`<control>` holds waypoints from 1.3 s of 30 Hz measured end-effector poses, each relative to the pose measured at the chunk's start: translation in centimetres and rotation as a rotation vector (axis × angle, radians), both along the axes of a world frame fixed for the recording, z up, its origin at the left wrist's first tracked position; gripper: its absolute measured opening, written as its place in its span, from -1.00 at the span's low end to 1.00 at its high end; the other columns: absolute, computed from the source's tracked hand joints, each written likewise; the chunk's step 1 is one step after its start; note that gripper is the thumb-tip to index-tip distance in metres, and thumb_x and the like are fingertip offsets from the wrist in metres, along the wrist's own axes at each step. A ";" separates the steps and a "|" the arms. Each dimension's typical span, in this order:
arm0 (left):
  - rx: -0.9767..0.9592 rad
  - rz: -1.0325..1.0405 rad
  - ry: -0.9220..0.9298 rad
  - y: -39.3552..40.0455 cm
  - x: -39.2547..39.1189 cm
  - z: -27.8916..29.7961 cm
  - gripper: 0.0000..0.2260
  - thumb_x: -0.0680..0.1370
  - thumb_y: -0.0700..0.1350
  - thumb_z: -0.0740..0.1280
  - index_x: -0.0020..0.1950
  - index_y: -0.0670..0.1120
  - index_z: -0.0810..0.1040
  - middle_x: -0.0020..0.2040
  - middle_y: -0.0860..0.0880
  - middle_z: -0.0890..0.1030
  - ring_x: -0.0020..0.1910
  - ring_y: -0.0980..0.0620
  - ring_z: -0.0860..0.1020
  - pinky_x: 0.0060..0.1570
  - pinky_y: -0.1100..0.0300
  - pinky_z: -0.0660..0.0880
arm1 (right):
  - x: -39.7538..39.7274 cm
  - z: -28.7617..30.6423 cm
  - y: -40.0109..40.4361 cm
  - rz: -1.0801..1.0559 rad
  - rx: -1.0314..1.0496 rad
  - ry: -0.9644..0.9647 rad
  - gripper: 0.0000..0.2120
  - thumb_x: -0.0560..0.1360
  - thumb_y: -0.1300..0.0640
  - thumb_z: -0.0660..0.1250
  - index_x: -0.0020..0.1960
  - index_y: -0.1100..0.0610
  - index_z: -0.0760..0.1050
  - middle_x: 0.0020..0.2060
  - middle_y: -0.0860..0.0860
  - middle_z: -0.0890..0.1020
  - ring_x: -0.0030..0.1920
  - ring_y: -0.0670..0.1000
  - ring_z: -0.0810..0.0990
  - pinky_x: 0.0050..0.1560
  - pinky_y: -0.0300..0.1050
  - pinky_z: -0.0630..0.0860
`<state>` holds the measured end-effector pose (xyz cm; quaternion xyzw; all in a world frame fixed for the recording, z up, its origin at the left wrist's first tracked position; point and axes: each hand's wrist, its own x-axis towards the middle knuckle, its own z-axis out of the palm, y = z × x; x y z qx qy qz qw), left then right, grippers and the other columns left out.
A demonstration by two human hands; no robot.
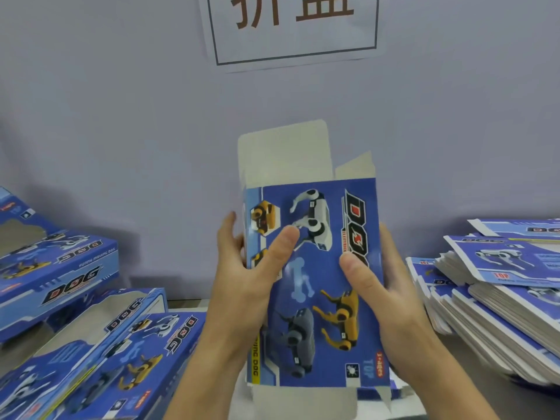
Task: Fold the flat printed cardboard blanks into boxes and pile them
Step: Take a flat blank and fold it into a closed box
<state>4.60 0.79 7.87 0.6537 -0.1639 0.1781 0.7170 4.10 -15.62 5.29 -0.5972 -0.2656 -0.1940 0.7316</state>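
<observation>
I hold one blue printed cardboard blank (315,313) upright in front of me, its dog-robot picture side facing me. Pale flaps stand open at its top and hang loose at its bottom. My left hand (245,277) grips its left edge, thumb pressed on the printed face. My right hand (385,286) grips the right edge, thumb also on the face. A stack of flat blanks (497,286) lies to the right. Folded boxes (91,344) are piled at the left.
A grey-lilac wall (151,116) stands close behind, with a white paper sign (294,25) taped to it. The table surface (472,374) shows between the blank stack and my right forearm.
</observation>
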 end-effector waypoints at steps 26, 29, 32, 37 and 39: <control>0.073 0.215 -0.287 -0.8 -0.3 0.5 -0.40 0.40 0.17 0.42 0.38 0.21 0.26 0.00 0.14 0.68 -0.10 0.11 0.71 -0.29 0.20 0.64 | -0.4 1.1 1.8 -0.163 -0.043 -0.115 -0.47 0.55 0.15 0.32 0.40 -0.17 0.20 -0.05 -0.45 0.62 -0.06 -0.36 0.63 -0.22 -0.49 0.53; 0.075 0.191 -0.303 -1.0 -0.5 0.4 -0.42 0.42 0.15 0.43 0.40 0.21 0.31 0.14 0.11 0.65 0.05 0.04 0.69 -0.18 0.01 0.68 | -0.2 1.0 1.6 -0.214 -0.068 -0.147 -0.40 0.58 0.24 0.30 0.45 -0.16 0.12 -0.07 -0.67 0.47 -0.06 -0.60 0.47 -0.23 -0.65 0.39; 0.074 0.195 -0.307 -1.0 -0.6 0.5 -0.46 0.42 0.17 0.42 0.37 0.24 0.36 0.16 0.11 0.64 0.07 0.04 0.68 -0.14 0.00 0.68 | -0.2 1.4 1.5 -0.153 -0.047 -0.116 -0.39 0.48 -0.01 0.32 0.45 -0.30 0.19 0.06 -0.39 0.61 0.04 -0.29 0.64 -0.20 -0.40 0.58; 0.091 0.217 -0.277 -0.8 -0.4 0.2 -0.55 0.39 0.20 0.42 0.26 0.21 0.48 0.15 -0.03 0.63 0.06 -0.05 0.68 -0.10 -0.10 0.66 | -0.4 1.7 1.2 -0.150 -0.076 -0.103 -0.52 0.49 -0.02 0.31 0.34 -0.34 0.30 0.01 -0.23 0.67 -0.01 -0.13 0.70 -0.23 -0.28 0.63; 0.119 0.231 -0.262 -0.8 -0.4 0.2 -0.66 0.36 0.23 0.43 0.10 0.24 0.52 0.10 -0.15 0.62 -0.04 -0.10 0.69 -0.13 -0.14 0.64 | -0.4 1.6 1.0 -0.151 -0.102 -0.098 -0.63 0.57 0.08 0.29 0.28 -0.29 0.37 -0.04 -0.17 0.68 -0.05 -0.08 0.71 -0.26 -0.24 0.63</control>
